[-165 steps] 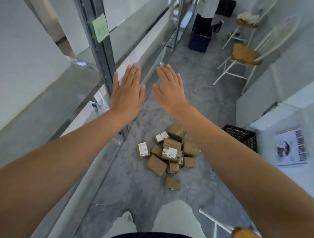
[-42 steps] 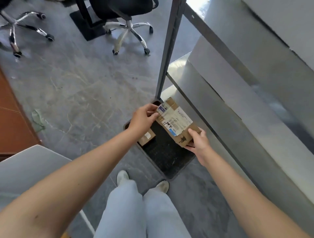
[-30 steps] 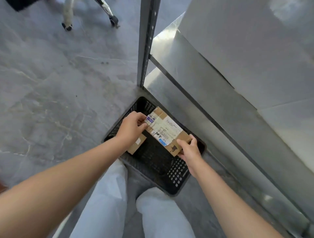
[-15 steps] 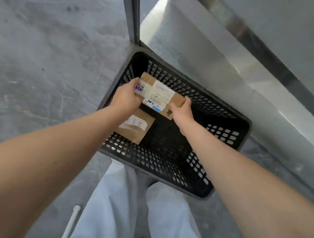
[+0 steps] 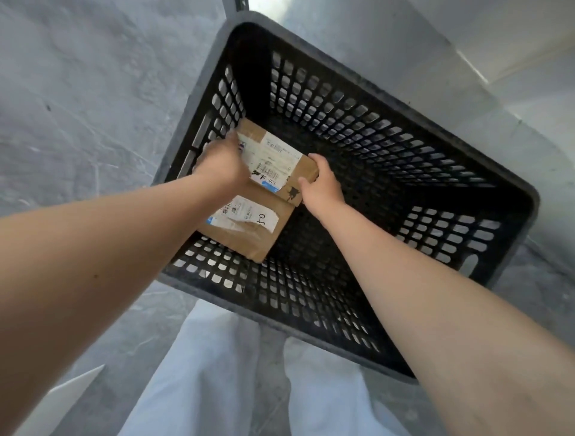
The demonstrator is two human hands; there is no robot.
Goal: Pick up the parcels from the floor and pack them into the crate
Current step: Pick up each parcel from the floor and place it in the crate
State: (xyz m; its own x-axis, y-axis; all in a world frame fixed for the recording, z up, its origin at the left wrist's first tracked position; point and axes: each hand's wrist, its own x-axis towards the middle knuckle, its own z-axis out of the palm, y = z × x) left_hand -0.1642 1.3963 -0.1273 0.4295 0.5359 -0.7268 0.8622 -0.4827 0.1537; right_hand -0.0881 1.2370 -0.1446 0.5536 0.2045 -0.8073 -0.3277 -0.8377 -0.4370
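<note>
Currently, left hand [image 5: 222, 165] and right hand [image 5: 320, 186] grip one parcel [image 5: 273, 161] by its ends — inside crate [image 5: 485, 224], beside second parcel [image 5: 249, 230].

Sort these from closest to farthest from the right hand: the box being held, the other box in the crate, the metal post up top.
1. Held parcel: the right hand grips its right end.
2. Other parcel: lying in the crate, just left of the hand.
3. Metal post: outside the crate, past its far corner.
</note>
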